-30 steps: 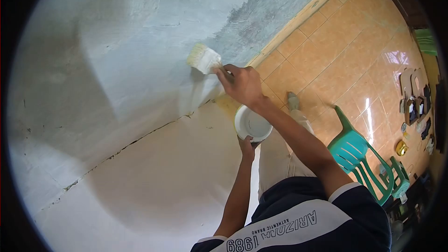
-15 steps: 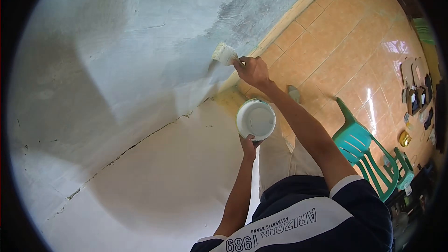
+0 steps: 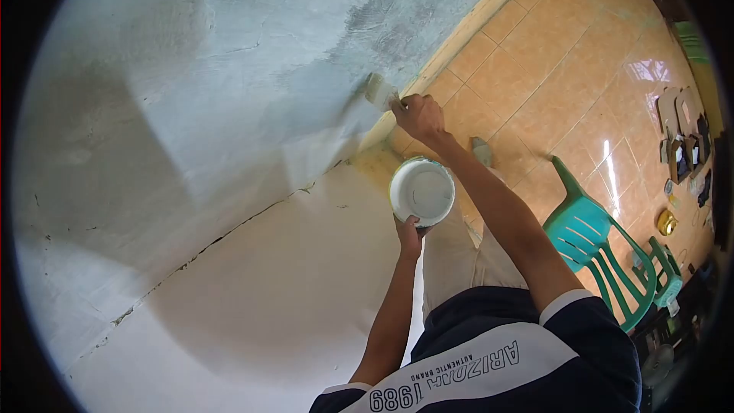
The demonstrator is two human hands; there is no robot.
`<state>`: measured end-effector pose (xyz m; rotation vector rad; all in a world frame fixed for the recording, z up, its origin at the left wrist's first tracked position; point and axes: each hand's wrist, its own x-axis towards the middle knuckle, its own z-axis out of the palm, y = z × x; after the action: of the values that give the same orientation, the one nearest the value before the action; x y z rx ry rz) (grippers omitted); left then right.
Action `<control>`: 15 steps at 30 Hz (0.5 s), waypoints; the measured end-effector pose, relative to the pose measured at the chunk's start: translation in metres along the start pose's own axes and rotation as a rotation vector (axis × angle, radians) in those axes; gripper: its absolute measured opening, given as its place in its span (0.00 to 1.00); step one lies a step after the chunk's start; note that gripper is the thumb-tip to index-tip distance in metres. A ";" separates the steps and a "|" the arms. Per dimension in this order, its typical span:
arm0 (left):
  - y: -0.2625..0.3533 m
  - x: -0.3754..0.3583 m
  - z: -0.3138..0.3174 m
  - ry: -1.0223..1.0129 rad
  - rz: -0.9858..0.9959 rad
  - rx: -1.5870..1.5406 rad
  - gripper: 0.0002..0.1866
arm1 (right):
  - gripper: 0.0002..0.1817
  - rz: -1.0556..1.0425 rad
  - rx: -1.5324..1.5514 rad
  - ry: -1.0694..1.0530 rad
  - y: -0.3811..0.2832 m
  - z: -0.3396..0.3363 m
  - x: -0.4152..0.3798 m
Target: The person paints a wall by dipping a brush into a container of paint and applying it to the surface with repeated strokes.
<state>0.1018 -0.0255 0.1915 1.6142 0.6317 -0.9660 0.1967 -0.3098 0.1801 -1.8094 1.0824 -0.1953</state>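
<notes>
My right hand [image 3: 420, 118] is closed around the handle of a wide paintbrush [image 3: 380, 92]. Its pale, paint-coated bristles are at the grey-blue wall [image 3: 260, 53], low down near the wall's bottom edge. Whether the bristle tips press on the surface is hard to tell. Below and nearer to me, my left hand [image 3: 410, 237] grips a round white tub [image 3: 422, 191] by its near side, with the thumb over the rim. The tub is tipped toward the camera, showing its whitish inside.
A cracked seam [image 3: 222, 235] runs along the corner between the grey-blue wall and a white wall [image 3: 283, 313]. To the right lie orange floor tiles [image 3: 550, 53], a green plastic chair [image 3: 585, 233], a small green stool [image 3: 665, 275], a golden kettle-like pot [image 3: 667, 222] and assorted items.
The brush has shifted slightly right and its bristles have turned, over the lower wall. My left hand and the tub have moved only a little.
</notes>
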 end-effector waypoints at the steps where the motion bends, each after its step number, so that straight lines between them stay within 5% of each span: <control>1: 0.000 0.000 0.001 0.026 -0.005 0.023 0.40 | 0.20 -0.046 0.026 -0.018 -0.003 -0.006 -0.006; 7: -0.006 0.003 -0.001 0.037 -0.039 0.021 0.40 | 0.18 -0.312 0.201 0.058 -0.021 -0.012 -0.022; 15: -0.004 0.001 -0.005 0.018 -0.025 -0.021 0.41 | 0.22 -0.119 0.059 -0.043 -0.001 0.025 0.013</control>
<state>0.1003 -0.0193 0.1888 1.6018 0.6734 -0.9613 0.2191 -0.3030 0.1645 -1.8181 0.9307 -0.2558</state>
